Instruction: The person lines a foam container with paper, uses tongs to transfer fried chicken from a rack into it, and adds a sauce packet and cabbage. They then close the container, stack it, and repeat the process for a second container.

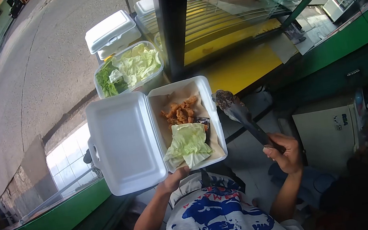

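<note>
My left hand point(175, 179) grips the front edge of an opened white foam takeaway box point(124, 142), its lid folded out to the left. Inside, on brown paper point(219, 145), lie crisp fried pieces point(180, 113), a pale green cabbage leaf point(187, 145) and a small dark packet point(204, 121) partly under the leaf. My right hand point(284, 152) is closed around the handle of dark tongs point(248, 122), raised just right of the box. At the tongs' tip is a dark brown, crusty lump point(224, 99).
Beyond the box stands a clear plastic tub point(162, 73) of cabbage and green leaves. Closed foam boxes point(111, 31) sit behind it. A glass display case point(227, 19) with a yellow base rises at upper right. The green ledge point(62, 221) borders the street side.
</note>
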Tool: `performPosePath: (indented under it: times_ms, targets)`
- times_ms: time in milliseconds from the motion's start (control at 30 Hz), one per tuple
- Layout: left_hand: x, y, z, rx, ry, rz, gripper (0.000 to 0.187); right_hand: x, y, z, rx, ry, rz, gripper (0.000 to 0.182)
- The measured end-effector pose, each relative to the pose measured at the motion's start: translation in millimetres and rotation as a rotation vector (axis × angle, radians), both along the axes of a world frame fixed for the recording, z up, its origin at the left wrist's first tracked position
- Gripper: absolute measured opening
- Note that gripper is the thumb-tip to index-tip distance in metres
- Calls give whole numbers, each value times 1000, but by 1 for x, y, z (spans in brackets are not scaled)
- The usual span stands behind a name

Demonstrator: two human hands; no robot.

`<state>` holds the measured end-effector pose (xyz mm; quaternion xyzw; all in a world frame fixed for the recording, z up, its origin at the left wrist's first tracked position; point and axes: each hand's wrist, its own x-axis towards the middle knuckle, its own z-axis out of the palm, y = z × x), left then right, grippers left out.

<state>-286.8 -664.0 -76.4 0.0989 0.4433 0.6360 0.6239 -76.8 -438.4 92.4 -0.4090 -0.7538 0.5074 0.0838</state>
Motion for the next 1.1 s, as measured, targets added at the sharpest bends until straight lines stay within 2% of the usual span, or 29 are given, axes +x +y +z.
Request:
performPosePath:
  times_ms: [67,133,167,200,267,300,333,400,433,533,567,633,700,767,833,867,900,933,1000,1033,1067,1100]
  targets:
    - [24,16,-8,50,14,-47,61,40,7,2,34,-22,-35,30]
    - [52,31,-12,-8,-30,-70,59,80,14,6,46,-2,-108,30]
    - [68,44,-16,6,187,-105,59,98,19,8,55,3,-118,30]
    - [83,52,-16,9,189,-115,59,117,23,10,52,-7,-156,29]
    - [94,67,3,0,-35,-10,31,132,33,13,32,-31,-210,29]
    - [106,82,19,-141,-129,64,23,144,39,14,20,-51,-256,28]
    - [117,87,24,-143,-124,60,23,156,44,14,12,-67,-297,27]
    - [136,101,27,-307,-182,81,21,171,59,9,14,-68,-307,27]
    - [146,112,27,-348,-159,149,19,176,68,5,4,-80,-318,28]
    - [158,126,24,-315,-135,137,19,179,96,-9,-27,-90,-311,30]
    - [162,140,34,-344,-188,195,17,178,108,-11,-45,-102,-301,32]
    - [167,148,-14,-347,-214,184,16,173,132,-18,-71,-98,-293,33]
    - [165,166,-35,-355,-248,171,15,163,155,-30,-92,-112,-273,34]
    - [167,205,-40,-259,-214,309,11,159,183,-38,-68,-132,-251,34]
    - [167,222,-90,-230,-126,271,11,156,208,-44,-40,-154,-231,34]
    - [163,235,-93,-212,-33,230,11,155,219,-46,-30,-156,-240,34]
    - [163,245,-94,-236,-177,228,13,154,229,-48,-23,-157,-248,34]
    - [160,252,-100,-251,-187,227,13,146,240,-48,-35,-170,-248,34]
    - [165,263,-124,-276,10,254,22,142,259,-51,-31,-211,-244,35]
    - [160,261,-120,-184,458,103,41,142,271,-60,-30,-213,-236,35]
    - [156,270,-101,-186,450,116,41,144,284,-72,60,-200,-189,37]
    - [148,279,-74,-186,361,69,52,146,295,-80,146,-188,-139,38]
